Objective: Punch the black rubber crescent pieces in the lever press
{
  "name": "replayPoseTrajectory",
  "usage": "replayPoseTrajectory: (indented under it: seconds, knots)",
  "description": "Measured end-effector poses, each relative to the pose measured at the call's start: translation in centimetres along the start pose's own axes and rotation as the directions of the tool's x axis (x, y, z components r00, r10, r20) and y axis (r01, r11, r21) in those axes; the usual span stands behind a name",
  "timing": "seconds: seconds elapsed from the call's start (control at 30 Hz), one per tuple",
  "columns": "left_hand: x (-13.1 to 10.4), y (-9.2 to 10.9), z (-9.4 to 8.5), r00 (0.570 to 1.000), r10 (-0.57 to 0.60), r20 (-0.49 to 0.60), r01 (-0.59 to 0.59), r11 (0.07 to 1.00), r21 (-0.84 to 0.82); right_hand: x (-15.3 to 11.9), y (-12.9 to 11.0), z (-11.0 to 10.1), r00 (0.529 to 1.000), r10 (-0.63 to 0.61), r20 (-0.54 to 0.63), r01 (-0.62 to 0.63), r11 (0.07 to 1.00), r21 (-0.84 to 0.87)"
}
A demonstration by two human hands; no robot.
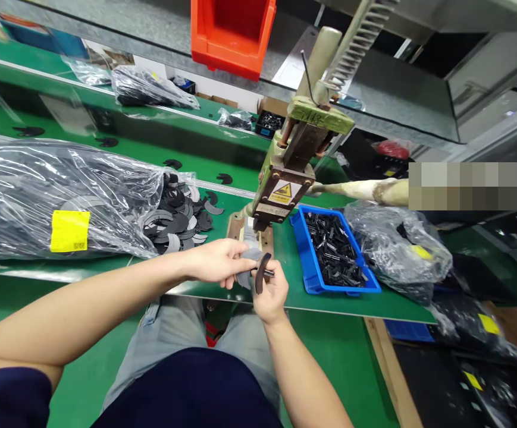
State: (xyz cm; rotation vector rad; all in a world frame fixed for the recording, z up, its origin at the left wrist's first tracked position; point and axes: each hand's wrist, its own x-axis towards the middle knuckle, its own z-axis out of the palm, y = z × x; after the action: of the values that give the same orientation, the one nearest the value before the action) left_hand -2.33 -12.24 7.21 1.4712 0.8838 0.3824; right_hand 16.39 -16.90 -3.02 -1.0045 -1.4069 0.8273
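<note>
My left hand (222,261) pinches a flat grey curved piece (244,277) in front of the hand press (280,184). Close beside it, my right hand (272,294) is closed on a dark curved piece (263,273), held edge-on, with a small black part (268,273) sticking out by the fingers. The two held pieces are near each other; whether they touch I cannot tell. Left of the press, a pile of grey and black curved pieces (180,223) spills from a clear plastic bag (62,196). To the right stands a blue bin (306,255) of small black parts (332,246).
The press handle (365,190) reaches out to the right. A filled plastic bag (396,244) lies beyond the blue bin. Single black pieces (225,178) lie on the green strip behind. An orange bin (234,35) sits on the shelf overhead.
</note>
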Motion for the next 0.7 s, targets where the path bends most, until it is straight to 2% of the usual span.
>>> replayPoseTrajectory:
  seconds: [0.1, 0.23, 0.3, 0.33, 0.37, 0.4, 0.43, 0.47, 0.5, 0.57, 0.7]
  knots:
    - [0.3, 0.3, -0.8, 0.999, 0.015, 0.050, -0.012, 0.999, -0.050, 0.3, -0.1, -0.4, 0.999, -0.039, 0.012, 0.040, 0.997, -0.062]
    - [0.6, -1.4, -1.4, 0.999, 0.036, 0.029, -0.035, 0.999, -0.028, 1.1, -0.4, -1.8, 0.991, -0.095, 0.089, 0.110, 0.976, -0.188]
    - [0.5, -2.3, -1.2, 0.995, 0.071, -0.072, -0.070, 0.997, 0.021, 1.4, -0.7, -2.4, 0.983, -0.124, 0.133, 0.155, 0.954, -0.256]
    - [0.3, -2.7, -1.0, 0.977, 0.123, -0.173, -0.112, 0.991, 0.077, 1.5, -0.8, -2.6, 0.979, -0.136, 0.153, 0.176, 0.942, -0.285]
    - [0.1, -2.8, -0.6, 0.938, 0.204, -0.281, -0.161, 0.973, 0.168, 1.6, -0.9, -2.8, 0.975, -0.146, 0.168, 0.192, 0.931, -0.310]
    - [-0.1, -2.9, -0.3, 0.881, 0.304, -0.363, -0.205, 0.936, 0.286, 1.6, -1.0, -2.9, 0.972, -0.153, 0.178, 0.206, 0.921, -0.332]
    - [-0.3, -2.8, 0.1, 0.824, 0.404, -0.397, -0.233, 0.881, 0.412, 1.7, -1.0, -2.9, 0.970, -0.158, 0.185, 0.216, 0.912, -0.350]
    - [-0.3, -2.7, 0.4, 0.786, 0.484, -0.383, -0.249, 0.817, 0.520, 1.7, -1.0, -2.9, 0.968, -0.162, 0.191, 0.223, 0.904, -0.365]
    - [-0.3, -2.7, 0.8, 0.772, 0.533, -0.347, -0.259, 0.761, 0.595, 1.7, -0.9, -2.9, 0.966, -0.167, 0.196, 0.231, 0.898, -0.375]
    - [0.0, -2.9, 1.2, 0.778, 0.555, -0.295, -0.268, 0.717, 0.643, 1.6, -0.8, -2.9, 0.962, -0.177, 0.209, 0.247, 0.890, -0.382]
    - [1.1, -4.1, 1.4, 0.796, 0.506, -0.333, -0.250, 0.775, 0.580, 1.3, -0.6, -3.3, 0.958, -0.182, 0.220, 0.254, 0.897, -0.363]
